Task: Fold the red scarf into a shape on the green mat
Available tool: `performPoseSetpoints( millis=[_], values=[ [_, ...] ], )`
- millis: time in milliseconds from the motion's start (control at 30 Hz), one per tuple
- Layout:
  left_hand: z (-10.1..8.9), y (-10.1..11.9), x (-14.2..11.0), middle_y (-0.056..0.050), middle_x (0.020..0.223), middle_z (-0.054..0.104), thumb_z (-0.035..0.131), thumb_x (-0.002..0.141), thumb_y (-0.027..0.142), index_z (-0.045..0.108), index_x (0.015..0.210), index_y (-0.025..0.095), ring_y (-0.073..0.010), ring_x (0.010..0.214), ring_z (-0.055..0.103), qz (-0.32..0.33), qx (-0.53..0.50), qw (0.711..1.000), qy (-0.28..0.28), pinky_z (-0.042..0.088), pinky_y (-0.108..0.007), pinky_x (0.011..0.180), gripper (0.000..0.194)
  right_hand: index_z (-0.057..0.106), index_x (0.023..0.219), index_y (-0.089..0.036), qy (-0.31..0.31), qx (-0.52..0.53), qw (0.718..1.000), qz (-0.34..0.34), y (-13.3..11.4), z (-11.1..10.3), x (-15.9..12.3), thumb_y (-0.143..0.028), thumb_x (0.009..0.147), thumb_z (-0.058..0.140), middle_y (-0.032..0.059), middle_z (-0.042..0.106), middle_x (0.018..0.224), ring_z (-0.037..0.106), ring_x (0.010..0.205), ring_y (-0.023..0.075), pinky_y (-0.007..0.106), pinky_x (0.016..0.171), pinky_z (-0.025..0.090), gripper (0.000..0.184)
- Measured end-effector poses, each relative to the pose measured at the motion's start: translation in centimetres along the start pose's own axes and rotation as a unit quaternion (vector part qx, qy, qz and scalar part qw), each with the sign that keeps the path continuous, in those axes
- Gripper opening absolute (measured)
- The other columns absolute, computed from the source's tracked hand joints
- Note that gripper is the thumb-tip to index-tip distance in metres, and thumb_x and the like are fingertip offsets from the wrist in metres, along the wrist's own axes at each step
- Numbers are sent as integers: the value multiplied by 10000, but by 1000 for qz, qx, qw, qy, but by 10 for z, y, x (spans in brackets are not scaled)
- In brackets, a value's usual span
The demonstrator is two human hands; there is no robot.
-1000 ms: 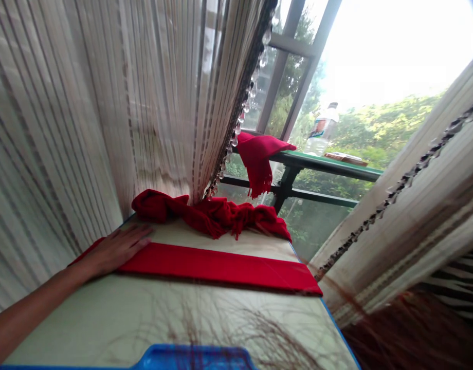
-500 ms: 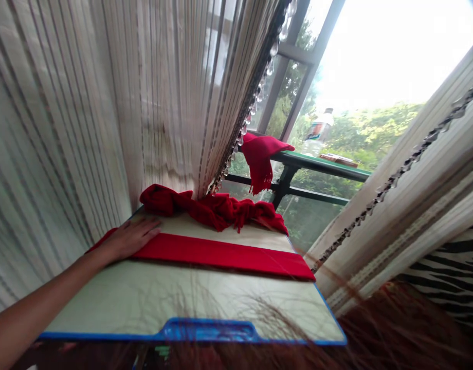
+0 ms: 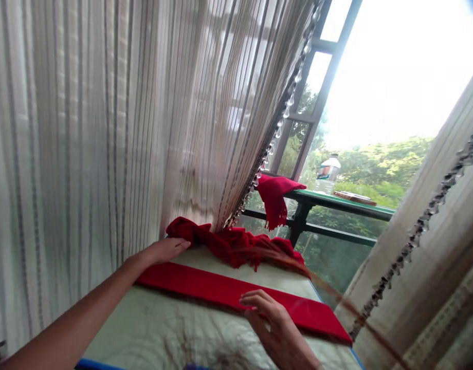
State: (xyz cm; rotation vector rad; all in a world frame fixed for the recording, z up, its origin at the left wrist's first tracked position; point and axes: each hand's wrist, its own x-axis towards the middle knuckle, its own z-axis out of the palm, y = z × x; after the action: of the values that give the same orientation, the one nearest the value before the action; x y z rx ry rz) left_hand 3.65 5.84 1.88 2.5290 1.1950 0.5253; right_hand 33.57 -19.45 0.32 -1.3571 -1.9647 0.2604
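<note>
A red scarf folded into a long flat band [image 3: 213, 287] lies across a pale board with a blue rim [image 3: 159, 329]. My left hand [image 3: 165, 250] reaches out flat, fingers stretched, at the band's far left end, close to a crumpled heap of red scarf [image 3: 236, 244] at the board's far edge. My right hand [image 3: 269, 313] rests on the near edge of the band towards its right, fingers slightly curled and spread, gripping nothing that I can see.
A striped sheer curtain with a beaded hem [image 3: 124, 128] hangs on the left and behind the board; another curtain [image 3: 433, 267] hangs on the right. Beyond, a green ledge [image 3: 337, 201] carries another red scarf [image 3: 277, 192], a plastic bottle [image 3: 328, 174] and a flat object.
My left hand slid from the band's left end towards the crumpled heap. My right hand has come into view onto the band. The view tilted upward.
</note>
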Motion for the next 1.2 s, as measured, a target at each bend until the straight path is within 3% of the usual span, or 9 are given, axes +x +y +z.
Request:
performPoseSetpoints(
  millis=[100, 167, 233, 367, 500, 633, 867, 1067, 1200],
  values=[
    [-7, 40, 38, -98, 1244, 708, 269, 1025, 536, 676, 1233, 167, -239, 1150, 638, 58, -64, 996, 21, 459, -307, 988, 588, 676, 1245, -264, 18, -13, 999, 46, 32, 13, 30, -467, 994, 415, 103, 625, 1382, 596, 1272, 281, 407, 1081, 501, 415],
    [-4, 63, 58, -91, 1225, 715, 285, 1034, 495, 661, 1257, 162, -219, 1120, 649, 92, -89, 992, 8, 471, -281, 951, 549, 601, 1379, -213, -25, -39, 998, 41, 45, 26, 48, -467, 993, 410, 137, 507, 1518, 488, 1389, 306, 465, 1159, 420, 500],
    [1, 70, 64, -60, 1120, 752, 466, 983, 475, 717, 1162, 187, -209, 1020, 684, 119, -96, 987, -39, 490, -254, 876, 422, 535, 1450, -191, -79, -54, 995, 23, 52, 36, 64, -478, 994, 407, 143, 421, 1578, 393, 1453, 315, 507, 1200, 349, 554],
    [-5, 24, 34, -33, 977, 775, 629, 902, 420, 778, 1008, 208, -201, 896, 702, 99, -88, 987, -88, 489, -240, 790, 280, 474, 1497, -210, -143, -82, 986, 13, 59, 51, 88, -509, 990, 400, 131, 362, 1600, 320, 1486, 323, 538, 1220, 296, 593],
    [-20, -51, -20, -60, 981, 763, 601, 921, 481, 775, 1010, 184, -221, 914, 684, -7, -75, 997, -23, 480, -271, 811, 355, 438, 1517, -231, -176, -80, 981, -16, 56, 75, 107, -464, 975, 441, 126, 341, 1606, 317, 1485, 322, 541, 1223, 284, 590],
    [-21, -92, -51, -48, 973, 740, 573, 935, 548, 774, 1004, 197, -214, 922, 665, -58, -93, 994, 14, 479, -267, 802, 411, 420, 1525, -258, -196, -38, 976, -85, 29, 107, 133, -389, 956, 501, 97, 332, 1613, 299, 1493, 302, 534, 1233, 258, 589],
    [-14, -111, -62, -38, 939, 682, 675, 883, 559, 805, 963, 236, -187, 894, 653, -25, -148, 988, -23, 483, -253, 827, 357, 327, 1554, -244, -281, -36, 953, -105, 12, 149, 157, -484, 975, 467, 61, 238, 1624, 217, 1511, 317, 574, 1232, 188, 642],
    [-26, -116, -57, -23, 971, 682, 688, 882, 466, 789, 990, 251, -188, 920, 653, -25, -136, 987, -85, 480, -249, 827, 261, 314, 1535, -325, -298, -25, 948, -109, 19, 155, 157, -542, 959, 501, 26, 265, 1597, 281, 1484, 328, 576, 1215, 229, 644],
    [-31, -99, -49, -22, 977, 706, 649, 877, 395, 764, 980, 247, -209, 928, 656, -24, -62, 992, -107, 487, -275, 833, 214, 336, 1541, -298, -282, -22, 954, -97, 10, 153, 154, -486, 959, 518, 40, 287, 1601, 278, 1493, 317, 560, 1232, 214, 639]
  ],
)
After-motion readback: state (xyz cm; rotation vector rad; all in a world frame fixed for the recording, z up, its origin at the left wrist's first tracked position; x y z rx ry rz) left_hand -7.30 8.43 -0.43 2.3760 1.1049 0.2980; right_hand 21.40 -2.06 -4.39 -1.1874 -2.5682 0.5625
